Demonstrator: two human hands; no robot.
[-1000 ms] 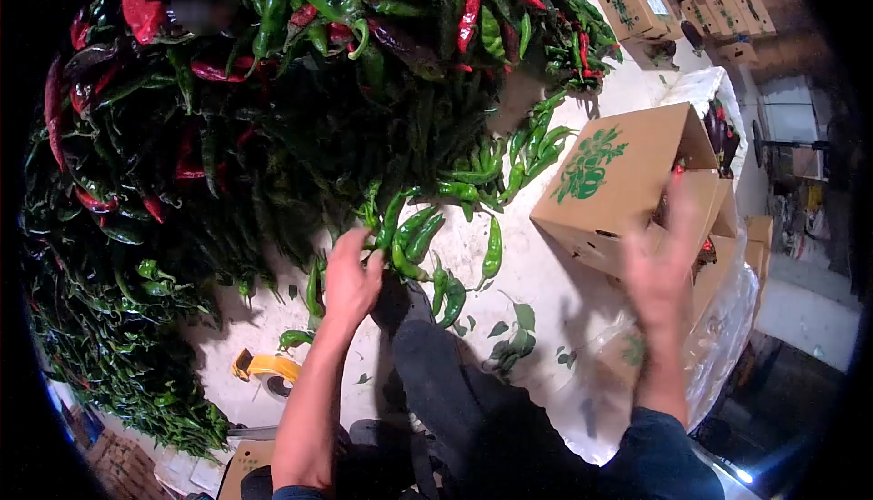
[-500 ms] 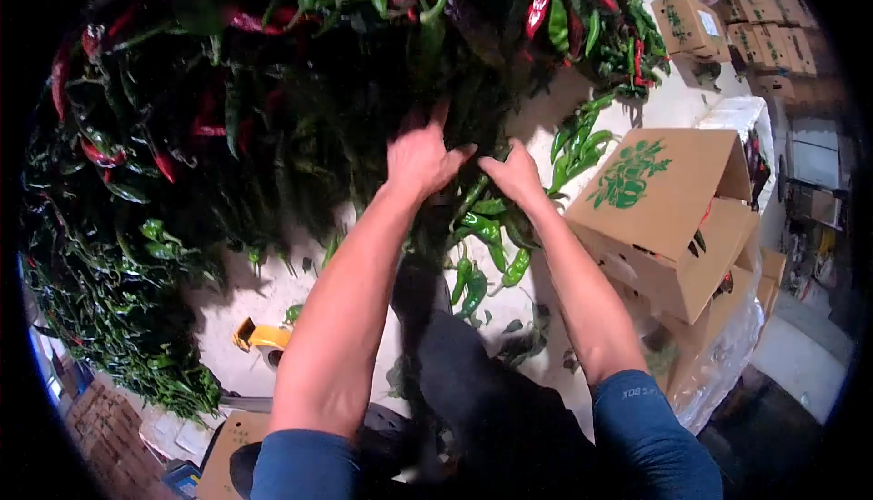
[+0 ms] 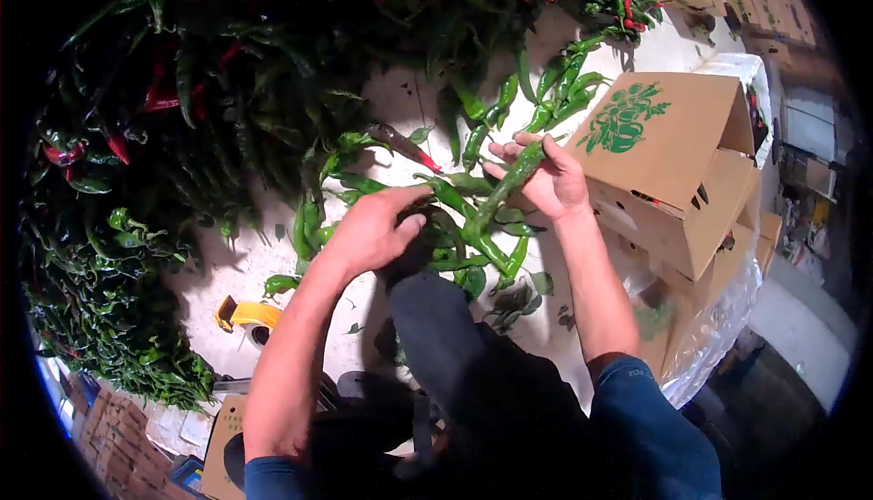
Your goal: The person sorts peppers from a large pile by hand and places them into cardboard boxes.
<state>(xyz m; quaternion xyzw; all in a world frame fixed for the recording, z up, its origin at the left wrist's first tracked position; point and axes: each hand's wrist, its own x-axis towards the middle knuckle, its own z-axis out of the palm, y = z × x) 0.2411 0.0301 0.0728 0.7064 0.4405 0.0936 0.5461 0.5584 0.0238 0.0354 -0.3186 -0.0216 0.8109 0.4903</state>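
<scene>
My right hand (image 3: 555, 182) has its thumb and fingers round a long green chili pepper (image 3: 518, 175), which slants down toward the loose peppers. My left hand (image 3: 373, 230) is lower and to the left, its fingers curled together over the green peppers; whatever lies under them is hidden. Between and below both hands, several green chili peppers (image 3: 491, 250) lie loosely on the pale surface (image 3: 227, 268). A dark pepper with a red tip (image 3: 405, 145) lies just beyond my left hand.
A large heap of green and red peppers (image 3: 109, 273) spreads along the left and far side. At the right stands an open cardboard box (image 3: 655, 136) with a green vegetable print, beside clear plastic. A yellow tape dispenser (image 3: 247, 315) lies left of my left forearm.
Both hands have drawn back from the dark heap toward me and moved apart. Peppers have spread onto the pale surface near me, and my right hand now holds a green one.
</scene>
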